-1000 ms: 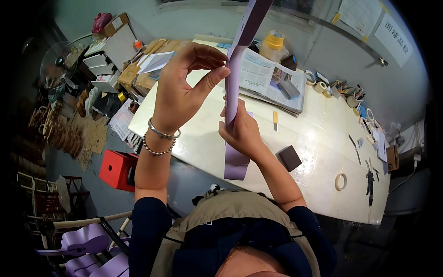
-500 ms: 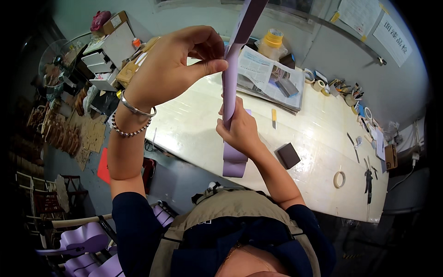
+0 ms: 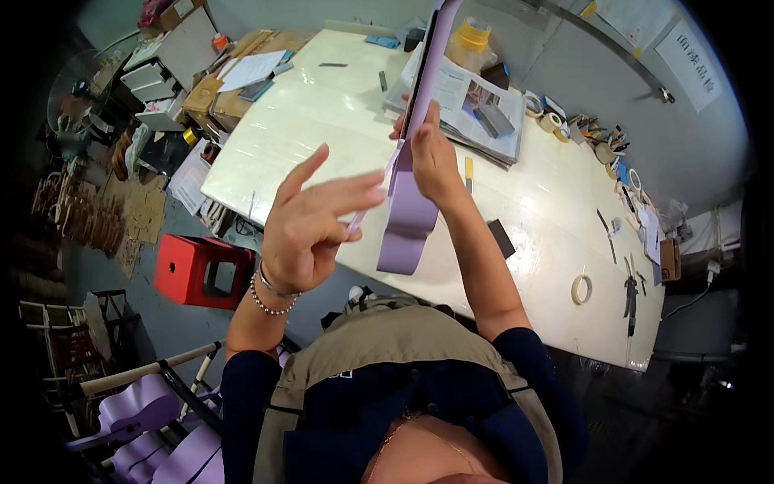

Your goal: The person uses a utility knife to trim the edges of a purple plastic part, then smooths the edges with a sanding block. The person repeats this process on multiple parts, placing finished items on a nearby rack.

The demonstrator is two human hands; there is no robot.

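Guitar (image 3: 409, 214), pale purple, seen edge-on, curvy-sided

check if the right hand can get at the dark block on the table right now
Probably not without letting go: the right hand grips the purple guitar by its neck, though nothing seems to lie on the dark block.
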